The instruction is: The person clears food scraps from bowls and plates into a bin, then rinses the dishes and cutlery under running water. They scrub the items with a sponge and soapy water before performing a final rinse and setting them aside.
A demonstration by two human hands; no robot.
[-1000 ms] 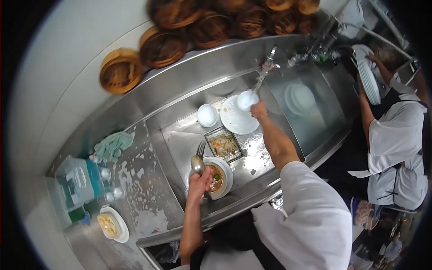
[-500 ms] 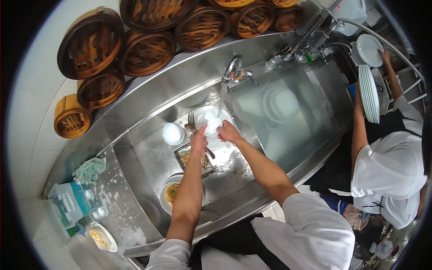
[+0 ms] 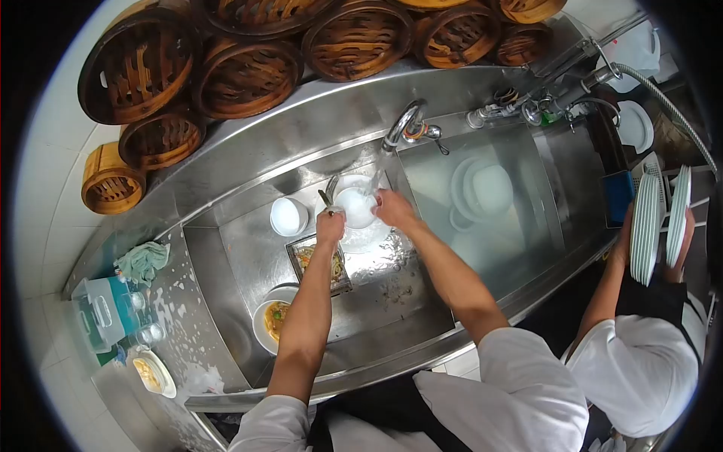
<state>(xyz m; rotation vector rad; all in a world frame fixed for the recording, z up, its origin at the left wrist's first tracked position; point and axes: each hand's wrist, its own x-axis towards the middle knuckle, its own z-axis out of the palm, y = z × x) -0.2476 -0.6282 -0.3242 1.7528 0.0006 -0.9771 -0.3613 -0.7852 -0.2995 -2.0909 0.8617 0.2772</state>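
My left hand [image 3: 330,224] is closed around a fork and spoon [image 3: 326,197], their ends poking out above the fist at the left edge of a white bowl [image 3: 354,207]. The fingers of my right hand [image 3: 394,209] grip the bowl's right rim. Under the bowl, a white plate [image 3: 369,239] lies on the sink bottom, wet and shiny. Water falls from the faucet [image 3: 404,126] near the bowl. To the left stands another white bowl [image 3: 288,218]. A rectangular strainer with food scraps [image 3: 307,260] sits below my left hand.
A bowl of food leftovers [image 3: 262,328] is near the sink's front left. On the right, a water-filled basin [image 3: 520,218] holds sunken dishes. A co-worker's hands hold stacked plates [image 3: 645,230]. Bamboo steamers [image 3: 248,77] line the back ledge; a green cloth [image 3: 143,262] lies left.
My view has shifted. The fork and spoon have turned more upright in my left hand. The co-worker has moved nearer, with plates now in both hands.
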